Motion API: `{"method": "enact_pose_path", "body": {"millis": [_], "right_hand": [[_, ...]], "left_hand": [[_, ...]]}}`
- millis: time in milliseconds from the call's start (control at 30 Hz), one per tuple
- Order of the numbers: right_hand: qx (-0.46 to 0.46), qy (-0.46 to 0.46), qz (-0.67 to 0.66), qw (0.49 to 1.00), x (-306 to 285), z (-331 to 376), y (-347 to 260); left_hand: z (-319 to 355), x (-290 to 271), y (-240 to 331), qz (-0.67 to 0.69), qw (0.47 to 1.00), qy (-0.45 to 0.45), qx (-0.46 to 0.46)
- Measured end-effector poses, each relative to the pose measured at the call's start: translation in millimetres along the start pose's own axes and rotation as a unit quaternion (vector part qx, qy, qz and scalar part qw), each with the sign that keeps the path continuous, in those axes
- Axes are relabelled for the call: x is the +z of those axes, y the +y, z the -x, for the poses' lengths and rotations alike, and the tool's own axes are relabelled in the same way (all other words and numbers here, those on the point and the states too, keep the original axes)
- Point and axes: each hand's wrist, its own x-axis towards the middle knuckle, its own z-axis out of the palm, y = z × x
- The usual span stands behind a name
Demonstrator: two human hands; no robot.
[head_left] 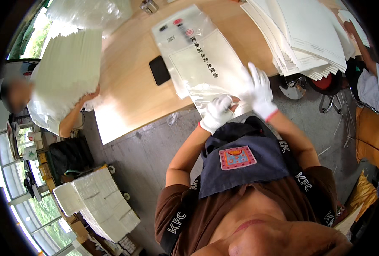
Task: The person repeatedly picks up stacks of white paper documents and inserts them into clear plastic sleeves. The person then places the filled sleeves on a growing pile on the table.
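One clear printed bag [198, 64] lies flat on the table [127, 100], its near end over the front edge. Left hand [217, 113]: fingers curled, looks pinched on the film there. Right hand [259, 93]: fingers stretched and spread, nothing gripped that I can see; whether it touches the bag's right edge, can't tell. I'd hold the left pinch light and smooth with a flat right palm, so the film doesn't crease. Bag print: column of bold black characters, red marks, barcode-like block. Further out: dark phone [159, 70] beside it, paper stack [311, 32] with fine print, apron [258, 170] with colourful patch [237, 158], white-lettered straps [176, 222].
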Motion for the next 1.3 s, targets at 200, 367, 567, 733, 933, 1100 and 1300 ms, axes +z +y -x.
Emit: {"method": "enact_pose_path", "body": {"millis": [200,367,567,733,933,1100,1300], "right_hand": [[0.117,-0.385,-0.017,0.915,21,-9,36],[0.037,-0.315,-0.036,0.948,-30,37,11],[0.019,-0.346,-0.016,0.938,-27,98,-3],[0.066,-0.189,-0.033,0.979,7,29,6],[0.166,-0.342,-0.215,0.900,19,93,27],[0.442,-0.297,-0.592,0.605,91,51,18],[0.301,-0.320,-0.735,0.516,112,7,-47]], "left_hand": [[64,-17,-88,-0.269,0.944,0.145,-0.128],[104,-42,-32,-0.210,0.960,0.118,-0.140],[138,-44,-29,-0.105,0.981,0.078,-0.146],[87,-64,-79,-0.124,0.977,0.099,-0.141],[168,-53,-118,0.227,0.858,0.143,-0.438],[119,-31,-159,0.268,0.800,0.079,-0.530],[109,-109,-123,0.145,0.853,0.290,-0.409]]}}
